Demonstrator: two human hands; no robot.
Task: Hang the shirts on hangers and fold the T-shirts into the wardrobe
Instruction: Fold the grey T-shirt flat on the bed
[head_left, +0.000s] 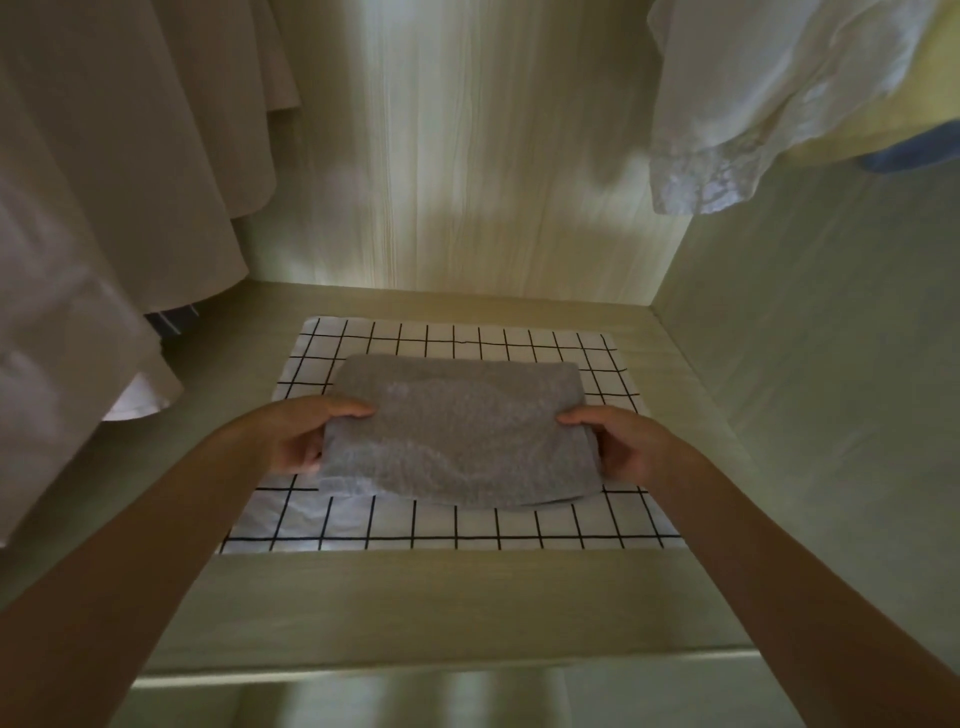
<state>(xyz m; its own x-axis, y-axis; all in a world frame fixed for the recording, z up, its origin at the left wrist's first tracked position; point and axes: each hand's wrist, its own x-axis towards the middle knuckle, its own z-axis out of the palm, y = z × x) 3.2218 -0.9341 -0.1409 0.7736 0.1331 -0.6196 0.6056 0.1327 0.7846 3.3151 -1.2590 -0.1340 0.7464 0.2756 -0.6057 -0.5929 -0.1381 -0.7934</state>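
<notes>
Folded grey T-shirt (457, 431) is held over a folded white garment with a black grid pattern (597, 525), which lies flat on the wardrobe shelf (415, 603). Whether the grey T-shirt rests fully on the grid garment or is held slightly above it cannot be told. The left hand (306, 434) is clamped on the T-shirt's left edge, thumb laid on top and fingers curled beneath. The right hand (621, 444) is clamped on the right edge in the same manner, thumb on top, fingers under the fabric. Both forearms are extended from the near edge of the scene into the wardrobe. Pale hanging garments (104, 208) are seen at the left, their hems reaching down close to the shelf. A white garment with a lace-like hem (753, 104) is hung at the far right, with a yellow piece (893, 122) and a blue piece (919, 150) just behind it. The light wood-grain back panel (467, 156) is noted at the far side.
</notes>
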